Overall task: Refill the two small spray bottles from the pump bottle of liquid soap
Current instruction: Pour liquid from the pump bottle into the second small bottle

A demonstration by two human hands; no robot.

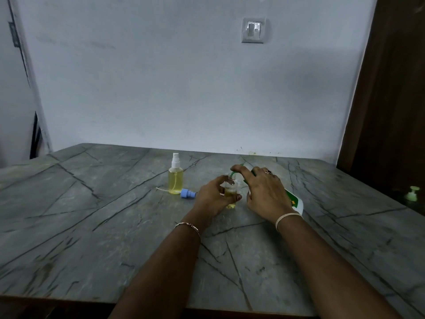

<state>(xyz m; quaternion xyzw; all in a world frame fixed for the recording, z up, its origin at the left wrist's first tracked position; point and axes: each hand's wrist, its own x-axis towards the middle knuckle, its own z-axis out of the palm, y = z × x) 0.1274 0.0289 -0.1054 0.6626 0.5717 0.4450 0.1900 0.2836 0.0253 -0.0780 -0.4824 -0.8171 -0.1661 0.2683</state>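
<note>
Left hand (215,197): fingers and thumb curl round the open bottle (230,192) and hold it upright on the desk (115,226), near the desk's middle. The bottle has no sprayer on its neck. Yellow liquid shows in its lower part, between the fingers.

Right hand (264,192): it lies over the pump bottle (296,201) and grips it, thumb on the near side. The index finger reaches forward along the green pump head. The pump bottle is tilted towards the left, and its white and green base shows behind the wrist. The nozzle (234,173) sits right above the mouth of the open bottle; whether the two touch cannot be told.

Spray bottle (175,179): it stands upright on the desk, left of the left hand and apart from it. Its white sprayer is fitted, and it is filled with yellow liquid nearly to the shoulder.

Blue sprayer (188,194): it lies on its side on the desk, between the spray bottle and the left hand. Its thin dip tube runs left, past the base of the spray bottle.

Each wrist carries a bracelet. A switch (253,30) is set in the wall behind the desk.
</note>
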